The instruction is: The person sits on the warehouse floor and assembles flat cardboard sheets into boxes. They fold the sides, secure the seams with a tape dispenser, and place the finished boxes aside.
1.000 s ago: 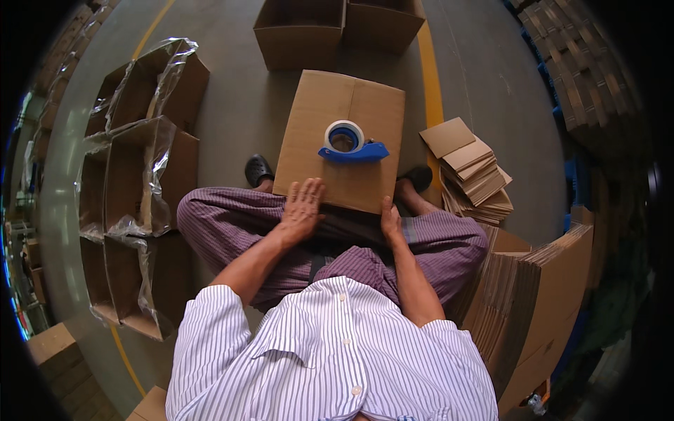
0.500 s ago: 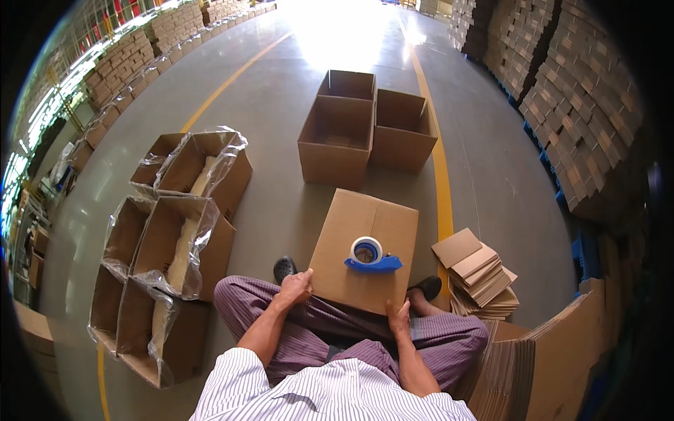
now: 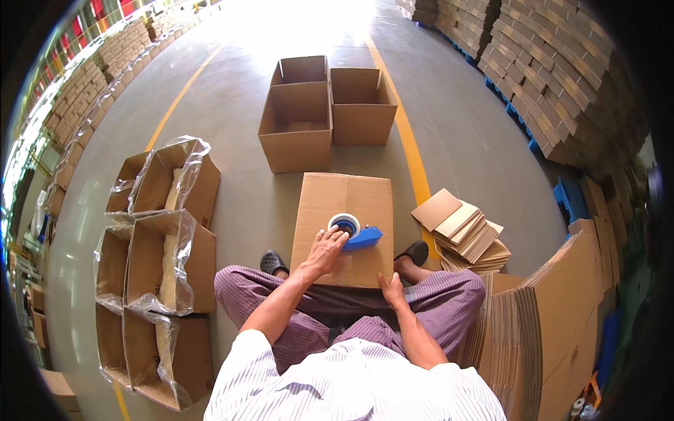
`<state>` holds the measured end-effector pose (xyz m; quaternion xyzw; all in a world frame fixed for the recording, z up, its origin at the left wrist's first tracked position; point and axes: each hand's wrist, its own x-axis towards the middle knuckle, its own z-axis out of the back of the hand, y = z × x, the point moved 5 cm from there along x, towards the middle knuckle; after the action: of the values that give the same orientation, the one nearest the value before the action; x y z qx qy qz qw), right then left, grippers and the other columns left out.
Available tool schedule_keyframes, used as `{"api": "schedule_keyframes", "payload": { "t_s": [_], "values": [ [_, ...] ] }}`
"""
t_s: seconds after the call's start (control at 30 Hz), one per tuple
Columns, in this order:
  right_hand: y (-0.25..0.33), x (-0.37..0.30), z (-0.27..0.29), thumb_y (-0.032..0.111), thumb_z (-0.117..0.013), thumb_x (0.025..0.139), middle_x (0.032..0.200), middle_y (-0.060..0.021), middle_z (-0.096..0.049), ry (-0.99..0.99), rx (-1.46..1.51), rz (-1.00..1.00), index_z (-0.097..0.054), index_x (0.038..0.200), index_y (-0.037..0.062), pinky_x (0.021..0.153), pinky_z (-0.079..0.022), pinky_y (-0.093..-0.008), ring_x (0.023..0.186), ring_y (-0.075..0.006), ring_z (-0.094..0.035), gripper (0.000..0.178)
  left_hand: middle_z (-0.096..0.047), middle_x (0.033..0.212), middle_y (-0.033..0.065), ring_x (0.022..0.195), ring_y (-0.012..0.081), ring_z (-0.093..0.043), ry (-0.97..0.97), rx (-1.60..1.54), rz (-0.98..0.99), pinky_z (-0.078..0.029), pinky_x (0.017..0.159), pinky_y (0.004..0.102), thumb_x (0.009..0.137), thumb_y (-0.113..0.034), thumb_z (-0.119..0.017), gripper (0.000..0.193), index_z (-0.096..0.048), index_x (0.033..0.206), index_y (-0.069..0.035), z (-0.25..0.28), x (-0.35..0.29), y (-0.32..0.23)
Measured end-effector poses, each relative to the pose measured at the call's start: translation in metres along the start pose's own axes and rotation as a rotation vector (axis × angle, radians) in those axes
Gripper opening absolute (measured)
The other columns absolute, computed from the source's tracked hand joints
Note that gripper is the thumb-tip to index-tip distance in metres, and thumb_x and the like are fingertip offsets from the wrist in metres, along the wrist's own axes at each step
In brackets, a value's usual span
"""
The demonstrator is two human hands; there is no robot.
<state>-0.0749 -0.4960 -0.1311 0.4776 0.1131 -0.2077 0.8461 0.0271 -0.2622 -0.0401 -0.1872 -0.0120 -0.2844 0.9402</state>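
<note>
1. Reaching, head view: left hand (image 3: 325,254) has left the carton's (image 3: 319,203) near-left corner; its extended fingers now touch the blue tape dispenser (image 3: 363,238). Can't tell if gripping.
2. Dispenser: on carton top, now swung askew.
3. Right hand (image 3: 392,288): still at near-right edge, pinch unclear. Apparently it alone steadies the carton.

The person wore a white shirt (image 3: 421,386) with thin stripes and short sleeves (image 3: 239,375), down at six o'clock. The loose bottoms (image 3: 449,295) were purple with thin lines. One dark shoe (image 3: 272,262) at eight o'clock had little holes; another dark shoe (image 3: 414,252) was at four o'clock.
</note>
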Motion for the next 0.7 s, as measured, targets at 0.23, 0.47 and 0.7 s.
{"api": "schedule_keyframes", "payload": {
  "t_s": [0.23, 0.47, 0.7],
  "values": [
    [-0.010, 0.019, 0.005, 0.059, -0.056, 0.088, 0.127, -0.0327, -0.055, 0.054, -0.252, -0.071, -0.040, 0.134, -0.0030, 0.103, -0.041, -0.0463, 0.124, -0.0442, -0.051, 0.079, -0.067, 0.109, 0.0041, 0.109, 0.0235, -0.056, 0.288, 0.229, -0.019, -0.037, 0.093, 0.0453, 0.067, -0.035, -0.080, 0.048, -0.069, 0.107, -0.013, 0.002, 0.031, 0.000],
    [0.090, 0.078, 0.029, 0.041, -0.064, 0.088, 0.145, -0.0271, -0.039, 0.045, -0.463, 0.295, -0.030, 0.145, -0.0043, 0.110, -0.035, -0.0457, 0.133, -0.0424, -0.039, 0.080, -0.070, 0.102, 0.0075, 0.116, 0.0258, -0.054, 0.205, 0.187, 0.219, -0.036, 0.100, 0.0482, 0.071, -0.038, -0.077, 0.035, -0.074, 0.097, -0.014, 0.069, 0.023, 0.069],
    [0.166, 0.171, -0.034, 0.040, -0.063, 0.089, 0.151, -0.0232, -0.033, 0.130, -0.625, 0.536, -0.030, 0.147, -0.0024, 0.113, -0.031, -0.0494, 0.140, -0.0394, -0.031, 0.079, -0.069, 0.089, 0.0143, 0.093, 0.0339, -0.063, -0.208, -0.048, 0.539, -0.043, 0.093, 0.0470, 0.072, -0.028, -0.075, 0.027, -0.069, 0.088, -0.007, 0.117, 0.002, 0.111]
  ]
}}
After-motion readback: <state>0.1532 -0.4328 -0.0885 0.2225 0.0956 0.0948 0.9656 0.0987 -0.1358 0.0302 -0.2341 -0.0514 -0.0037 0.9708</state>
